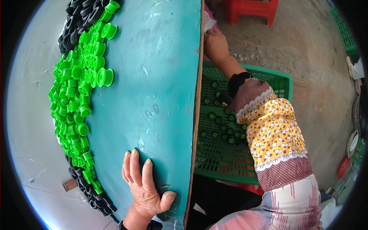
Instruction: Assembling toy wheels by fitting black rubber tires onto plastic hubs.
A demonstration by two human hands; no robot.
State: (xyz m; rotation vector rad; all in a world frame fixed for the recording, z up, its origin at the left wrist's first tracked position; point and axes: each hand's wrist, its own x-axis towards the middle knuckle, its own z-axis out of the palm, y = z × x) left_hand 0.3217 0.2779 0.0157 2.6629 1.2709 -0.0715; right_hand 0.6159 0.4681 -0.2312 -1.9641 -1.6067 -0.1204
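My left hand (pixel 143 188) lies flat on the teal tabletop (pixel 153 76) near its front edge, fingers stretched and thumb apart, holding nothing. My right arm, in a patterned sleeve cover (pixel 276 134), reaches forward past the table's right edge. At its end is my right hand (pixel 216 44), beside a white and pink soft-looking thing (pixel 209 23); the table edge hides its fingers, and I cannot see whether it grips anything. Below this arm stands a green plastic basket (pixel 283 82) holding several small black wheels with green centres (pixel 218 120).
Along the table's left side lies a long heap of bright green wheel rims (pixel 71 94). Black tyres (pixel 86 15) are piled at its far end, and more black tyres (pixel 96 199) at its near end. A red stool (pixel 251 9) stands on the concrete floor (pixel 314 76).
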